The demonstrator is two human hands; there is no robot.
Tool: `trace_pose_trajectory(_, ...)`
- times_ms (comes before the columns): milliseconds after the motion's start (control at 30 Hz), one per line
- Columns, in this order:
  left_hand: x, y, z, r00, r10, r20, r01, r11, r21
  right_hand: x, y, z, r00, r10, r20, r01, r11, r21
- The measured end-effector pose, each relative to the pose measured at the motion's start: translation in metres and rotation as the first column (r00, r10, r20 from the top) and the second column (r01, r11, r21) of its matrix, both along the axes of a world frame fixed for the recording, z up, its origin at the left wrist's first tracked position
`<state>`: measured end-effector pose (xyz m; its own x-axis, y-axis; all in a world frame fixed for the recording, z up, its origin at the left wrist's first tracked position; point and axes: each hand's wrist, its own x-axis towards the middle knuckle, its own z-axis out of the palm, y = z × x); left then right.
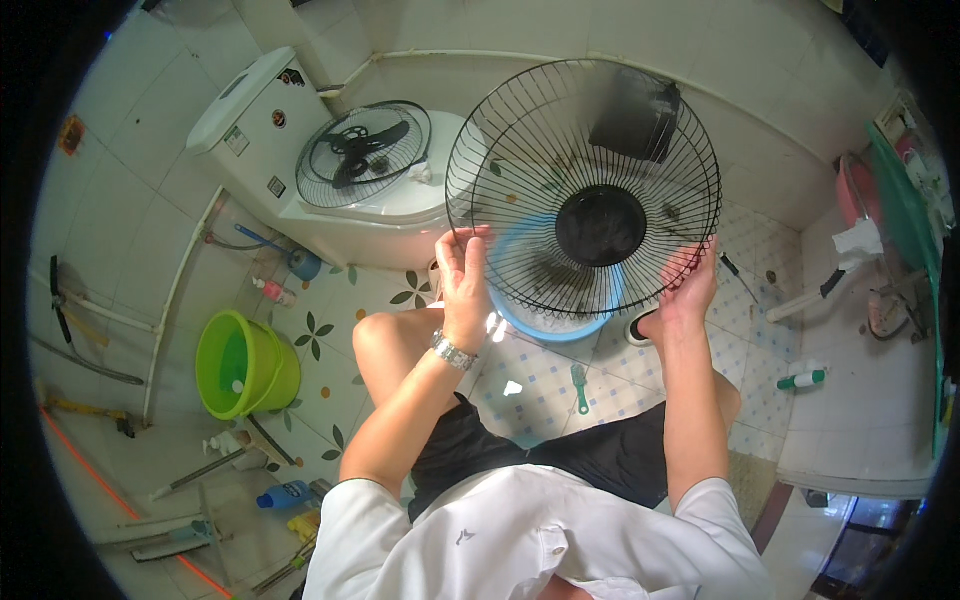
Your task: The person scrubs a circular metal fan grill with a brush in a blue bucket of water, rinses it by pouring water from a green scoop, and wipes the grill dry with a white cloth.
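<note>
A round black wire fan grille (600,225) with a solid dark disc at its centre is held up in front of me. My left hand (463,289) grips its left rim, thumb up, with a metal watch on the wrist. Against the lower right rim is my right hand (688,289), its fingers partly hidden behind the wires. Beneath the grille stands a blue basin (559,335) of sudsy water, seen partly through the wires. A green-handled brush (580,390) lies on the tiles between my legs.
On the closed toilet lid (450,135) rest another fan grille (319,180) and black fan blades (360,154). A lime-green bucket (281,371), a pink bottle (274,291) and a blue bottle (285,495) stand or lie leftward. A dark bin-like object (637,124) is behind the grille.
</note>
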<state>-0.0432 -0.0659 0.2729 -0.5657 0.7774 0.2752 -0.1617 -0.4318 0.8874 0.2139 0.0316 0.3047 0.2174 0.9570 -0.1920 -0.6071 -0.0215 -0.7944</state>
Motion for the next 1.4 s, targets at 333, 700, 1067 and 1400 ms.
trace_pose_trajectory(333,0.003,-0.006,-0.001,0.936,-0.118,0.331,0.185,0.966,-0.179,0.008,-0.018,0.015,1.0,0.019,-0.01,-0.019,0.999,-0.033)
trace_pose_trajectory(700,0.006,-0.002,-0.012,0.913,-0.084,0.399,0.211,0.935,-0.285,0.021,-0.037,0.019,0.962,0.266,-0.058,-0.255,0.955,0.154)
trace_pose_trajectory(1067,-0.012,-0.014,-0.005,0.813,-0.394,0.43,0.506,0.842,-0.186,-0.024,-0.06,0.048,0.472,0.303,0.828,-0.856,0.383,0.348)
trace_pose_trajectory(1400,-0.03,-0.047,0.036,0.827,-0.288,0.483,0.426,0.881,-0.205,-0.048,-0.084,0.005,0.031,-0.581,0.813,-0.975,0.163,0.154)
